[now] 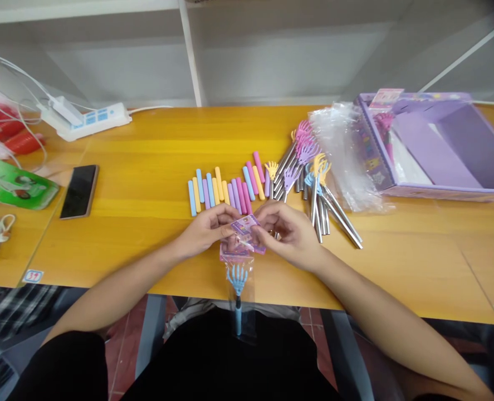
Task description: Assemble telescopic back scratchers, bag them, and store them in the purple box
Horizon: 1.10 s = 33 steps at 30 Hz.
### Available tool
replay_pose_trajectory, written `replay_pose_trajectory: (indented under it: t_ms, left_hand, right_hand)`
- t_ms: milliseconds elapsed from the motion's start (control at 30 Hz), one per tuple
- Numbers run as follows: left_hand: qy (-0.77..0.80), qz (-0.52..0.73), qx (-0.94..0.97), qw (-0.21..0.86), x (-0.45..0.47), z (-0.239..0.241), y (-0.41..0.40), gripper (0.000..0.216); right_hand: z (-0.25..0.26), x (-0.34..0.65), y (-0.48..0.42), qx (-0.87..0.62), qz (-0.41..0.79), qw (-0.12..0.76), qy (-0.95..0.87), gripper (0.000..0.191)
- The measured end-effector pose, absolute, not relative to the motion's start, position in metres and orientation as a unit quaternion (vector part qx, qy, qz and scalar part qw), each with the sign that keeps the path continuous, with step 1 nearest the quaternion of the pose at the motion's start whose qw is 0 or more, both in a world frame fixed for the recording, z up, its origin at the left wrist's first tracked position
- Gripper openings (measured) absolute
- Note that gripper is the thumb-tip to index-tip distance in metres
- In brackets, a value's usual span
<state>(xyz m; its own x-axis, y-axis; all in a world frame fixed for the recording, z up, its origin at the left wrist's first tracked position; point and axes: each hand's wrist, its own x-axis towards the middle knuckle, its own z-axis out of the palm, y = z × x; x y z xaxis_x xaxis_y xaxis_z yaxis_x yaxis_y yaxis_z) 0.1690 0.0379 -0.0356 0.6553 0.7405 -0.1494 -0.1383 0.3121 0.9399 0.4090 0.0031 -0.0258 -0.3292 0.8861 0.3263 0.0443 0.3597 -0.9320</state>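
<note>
Both hands meet near the table's front edge over a small purple printed header card (247, 224). My left hand (209, 228) pinches its left side. At its right side, my right hand (290, 234) closes thumb and fingers on the card's edge. Below them hangs a clear plastic bag (249, 289) over the edge; inside is a blue hand-shaped back scratcher (238, 281), claw up. More pink-purple card shows under the fingers, partly hidden. Just beyond my hands lie several coloured handle sleeves (215, 189) in a row. Metal-rod back scratchers (301, 150) are piled to the right.
Clear plastic bags (341, 161) lie beside an open purple box (397, 192) at the right. On the left are a phone (78, 192), a green package (16, 181), a power strip (98, 120) with cables and red items (4, 125). A shelf divider (191, 53) stands behind the table.
</note>
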Motion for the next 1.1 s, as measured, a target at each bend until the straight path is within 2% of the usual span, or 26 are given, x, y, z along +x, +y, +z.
replay_pose_trajectory:
  t_ms: [167,400,600,1100]
  left_hand:
    - [0.276,0.286,0.514,0.76,0.167,-0.034,0.037,0.034]
    - [0.291,0.273,0.554,0.731,0.169,-0.035,0.033,0.046]
    - [0.302,0.28,0.58,0.703,0.168,-0.042,0.033,0.045]
    - [0.316,0.297,0.632,0.642,0.17,-0.037,0.029,0.038]
  right_hand:
    - [-0.028,0.415,0.008,-0.352,0.445,0.465,-0.68,0.014]
    - [-0.021,0.421,0.013,-0.351,0.391,0.431,-0.734,0.009]
    - [-0.017,0.425,0.017,-0.343,0.318,0.412,-0.782,0.011]
    - [-0.016,0.425,0.018,-0.323,0.306,0.391,-0.805,0.014]
